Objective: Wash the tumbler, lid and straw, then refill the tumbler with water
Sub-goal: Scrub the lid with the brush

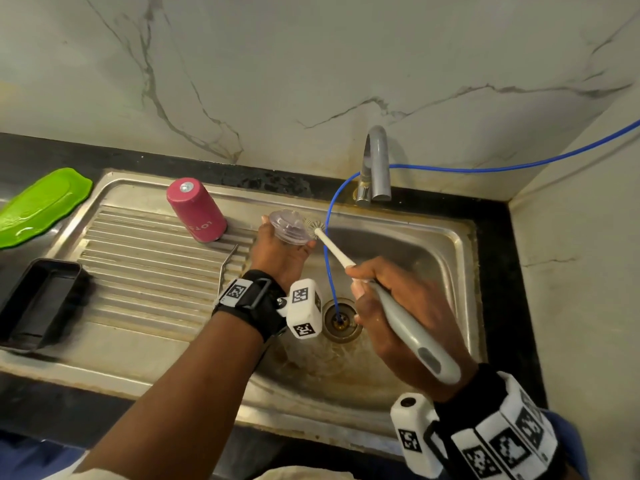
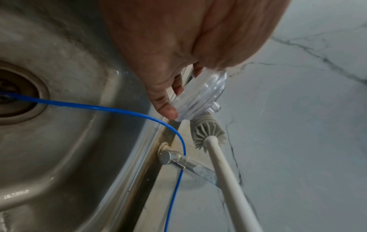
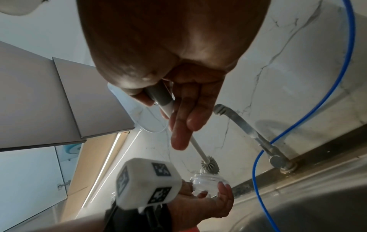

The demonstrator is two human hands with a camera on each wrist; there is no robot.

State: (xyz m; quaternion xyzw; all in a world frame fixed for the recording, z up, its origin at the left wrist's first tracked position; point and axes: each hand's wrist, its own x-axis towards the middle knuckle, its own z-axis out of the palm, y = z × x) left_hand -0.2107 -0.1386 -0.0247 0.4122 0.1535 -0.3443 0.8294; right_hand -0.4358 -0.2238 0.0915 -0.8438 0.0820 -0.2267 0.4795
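1. While the left hand (image 1: 277,252) pinches the clear round plastic lid (image 1: 289,226) by its rim over the stainless steel sink (image 1: 446,237), the right hand (image 1: 388,306) grips the grey-handled bottle brush (image 1: 313,225), its bristle head touching the lid's edge.
2. Technique, judged: turn the lid under the bristles and work them into the spout nub.
3. Pink metal tumbler (image 1: 195,211): upside down on the ribbed drainboard, just beside the left hand.
4. Bent metal straw (image 1: 227,268): on the drainboard.
5. Clearance: blue hose (image 1: 327,258) runs close between the hands; grey tap (image 1: 375,164) near behind; open basin below.

Clear lid (image 1: 290,227) aloft, pink tumbler (image 1: 196,210) inverted
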